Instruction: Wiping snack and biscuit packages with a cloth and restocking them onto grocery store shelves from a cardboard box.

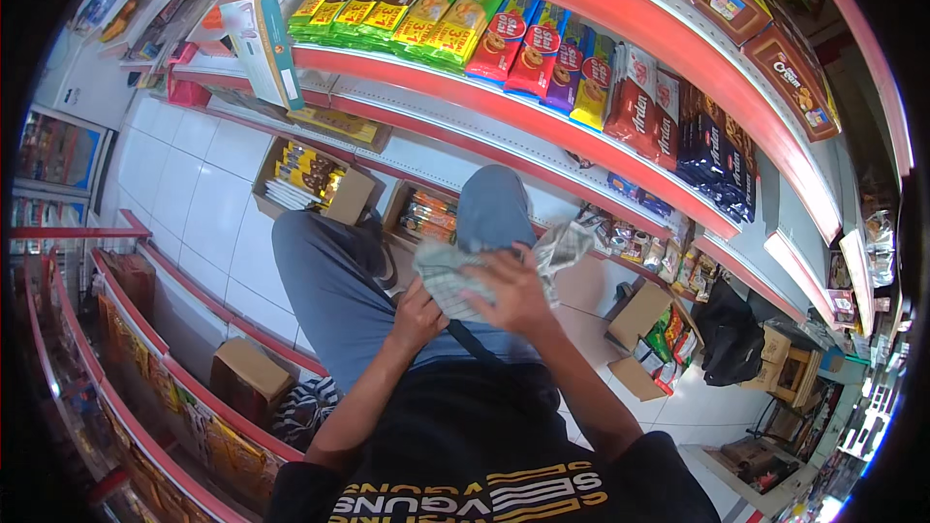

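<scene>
A pale green-grey checked cloth (447,272) is bunched up between my two hands, above my lap. My left hand (420,318) grips its lower left side with curled fingers. Blurred by motion, my right hand (508,289) lies over the middle of the cloth, its fingers bent around the folds. A loose end of the cloth hangs out beyond my right hand. Whether anything is wrapped inside the folds cannot be seen. Just beyond the cloth is my raised knee (494,200) in grey-blue trousers.
Ahead, a red-edged shelf (436,76) carries green wafer packs (407,14) and Arden packs (643,109). Open cartons of snacks stand on the floor: one at left (356,196), one by my knee (396,212), one at right (639,316). Behind my left side runs another shelf rack (189,378).
</scene>
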Motion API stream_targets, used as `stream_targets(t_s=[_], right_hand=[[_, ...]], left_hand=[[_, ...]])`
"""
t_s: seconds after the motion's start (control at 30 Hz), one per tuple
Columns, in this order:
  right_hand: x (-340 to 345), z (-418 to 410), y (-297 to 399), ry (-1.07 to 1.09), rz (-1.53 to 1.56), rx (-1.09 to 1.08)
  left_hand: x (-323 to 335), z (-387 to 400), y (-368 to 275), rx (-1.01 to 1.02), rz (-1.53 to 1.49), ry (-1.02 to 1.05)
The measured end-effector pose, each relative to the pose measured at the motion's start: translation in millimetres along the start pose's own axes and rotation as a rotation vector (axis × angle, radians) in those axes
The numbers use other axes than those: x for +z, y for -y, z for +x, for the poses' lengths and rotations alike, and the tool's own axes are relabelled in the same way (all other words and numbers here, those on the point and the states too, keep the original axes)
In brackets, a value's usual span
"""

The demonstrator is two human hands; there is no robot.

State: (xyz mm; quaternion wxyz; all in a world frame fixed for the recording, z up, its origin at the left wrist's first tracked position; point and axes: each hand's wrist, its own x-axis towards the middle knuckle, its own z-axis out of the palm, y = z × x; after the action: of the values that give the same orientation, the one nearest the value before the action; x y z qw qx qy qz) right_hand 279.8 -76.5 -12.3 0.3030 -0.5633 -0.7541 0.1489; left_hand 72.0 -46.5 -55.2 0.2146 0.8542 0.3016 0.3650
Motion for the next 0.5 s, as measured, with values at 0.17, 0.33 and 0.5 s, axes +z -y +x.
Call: stream_targets(t_s=[0.17,0.33,0.5], right_hand=[[16,-24,-43,-0.075,-0.092,0.012],[2,-37,-104,-0.237,-0.033,0.235],[-25,-30,-121,-0.512,0.046,0.399]], left_hand=[[-1,-6,1,-0.020,-0.073,0.024],[5,-1,1,-0.091,-0.115,-0.063],[12,-6,2,-0.268,-0.260,-0.120]])
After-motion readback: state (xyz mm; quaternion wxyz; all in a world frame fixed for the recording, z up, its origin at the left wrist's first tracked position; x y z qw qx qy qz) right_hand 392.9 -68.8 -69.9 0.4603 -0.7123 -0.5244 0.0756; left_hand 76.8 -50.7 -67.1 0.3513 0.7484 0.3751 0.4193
